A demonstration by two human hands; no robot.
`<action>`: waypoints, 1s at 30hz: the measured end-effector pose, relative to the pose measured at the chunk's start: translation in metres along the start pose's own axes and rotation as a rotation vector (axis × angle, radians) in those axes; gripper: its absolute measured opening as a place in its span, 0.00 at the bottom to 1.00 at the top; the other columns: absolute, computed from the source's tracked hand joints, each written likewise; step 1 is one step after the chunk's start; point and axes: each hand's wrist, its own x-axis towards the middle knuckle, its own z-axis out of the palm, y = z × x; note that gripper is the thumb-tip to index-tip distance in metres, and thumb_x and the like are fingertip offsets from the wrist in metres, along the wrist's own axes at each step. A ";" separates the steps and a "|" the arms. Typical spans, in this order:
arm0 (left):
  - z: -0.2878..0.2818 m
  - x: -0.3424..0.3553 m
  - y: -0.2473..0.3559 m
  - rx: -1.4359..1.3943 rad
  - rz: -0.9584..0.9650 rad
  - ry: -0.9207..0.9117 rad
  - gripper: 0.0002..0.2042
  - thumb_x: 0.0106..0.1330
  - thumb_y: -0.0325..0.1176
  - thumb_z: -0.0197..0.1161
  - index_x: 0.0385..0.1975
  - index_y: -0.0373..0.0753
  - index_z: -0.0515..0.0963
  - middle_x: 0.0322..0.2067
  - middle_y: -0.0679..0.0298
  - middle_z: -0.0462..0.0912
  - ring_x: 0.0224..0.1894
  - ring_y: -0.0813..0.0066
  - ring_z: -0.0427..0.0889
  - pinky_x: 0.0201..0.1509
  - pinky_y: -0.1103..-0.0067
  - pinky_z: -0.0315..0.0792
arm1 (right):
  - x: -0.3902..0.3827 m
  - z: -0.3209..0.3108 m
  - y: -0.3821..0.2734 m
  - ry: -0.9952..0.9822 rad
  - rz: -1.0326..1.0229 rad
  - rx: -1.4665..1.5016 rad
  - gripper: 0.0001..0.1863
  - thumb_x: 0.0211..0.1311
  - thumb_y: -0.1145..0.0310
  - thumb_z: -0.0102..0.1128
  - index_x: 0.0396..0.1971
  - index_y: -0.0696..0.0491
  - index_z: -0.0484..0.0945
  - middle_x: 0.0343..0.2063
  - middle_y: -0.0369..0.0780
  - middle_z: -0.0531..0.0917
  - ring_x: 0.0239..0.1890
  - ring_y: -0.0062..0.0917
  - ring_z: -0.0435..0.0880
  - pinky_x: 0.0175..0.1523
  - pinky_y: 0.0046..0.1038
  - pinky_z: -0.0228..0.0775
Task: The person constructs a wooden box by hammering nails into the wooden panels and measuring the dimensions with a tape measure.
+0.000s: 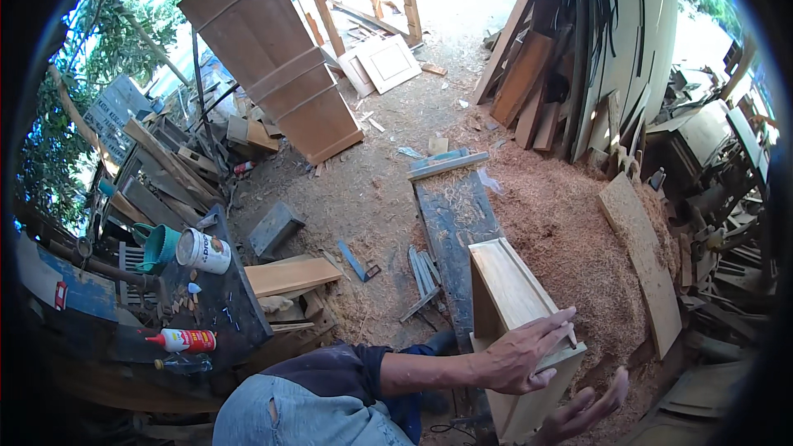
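A pale wooden box-like piece [516, 281], open on its left side, stands on the dark workbench [450, 215] in front of me. My left hand [516, 359] reaches across its top near the close end, fingers stretched out. A short wood-coloured stick [571, 336] shows at those fingertips; whether it is held or only touched, I cannot tell. Beside the piece's near right corner is my right hand [582, 413], palm up, with its fingers apart and nothing visible in them. The lower part of that hand runs out of view.
Reddish shavings [570, 223] are heaped right of the bench, with a long board [640, 264] lying there. A side table [235, 297] at left bears a white tub [203, 250] and a red-and-white glue bottle [186, 340]. A brown door panel [268, 58] leans ahead; a try square [357, 264] lies on the ground.
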 end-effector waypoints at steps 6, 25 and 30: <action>0.010 -0.001 0.000 0.239 0.048 -0.007 0.40 0.53 0.40 0.65 0.64 0.24 0.57 0.64 0.39 0.59 0.69 0.45 0.59 0.74 0.62 0.52 | 0.078 0.051 -0.025 -0.082 -0.241 0.159 0.24 0.76 0.57 0.36 0.57 0.61 0.70 0.53 0.51 0.75 0.57 0.49 0.73 0.63 0.50 0.62; 0.019 0.017 0.006 0.276 0.017 -0.072 0.38 0.59 0.43 0.59 0.64 0.22 0.57 0.64 0.38 0.60 0.70 0.46 0.57 0.75 0.64 0.50 | 0.131 0.012 -0.036 0.085 -0.198 0.200 0.16 0.69 0.69 0.42 0.51 0.60 0.70 0.52 0.51 0.73 0.59 0.46 0.69 0.64 0.46 0.58; 0.021 0.015 0.004 0.249 -0.002 -0.095 0.38 0.59 0.43 0.59 0.65 0.23 0.56 0.65 0.38 0.59 0.71 0.48 0.56 0.75 0.64 0.50 | 0.121 0.028 -0.018 -0.154 -0.252 0.135 0.16 0.67 0.73 0.40 0.51 0.61 0.69 0.54 0.50 0.72 0.61 0.44 0.68 0.66 0.45 0.57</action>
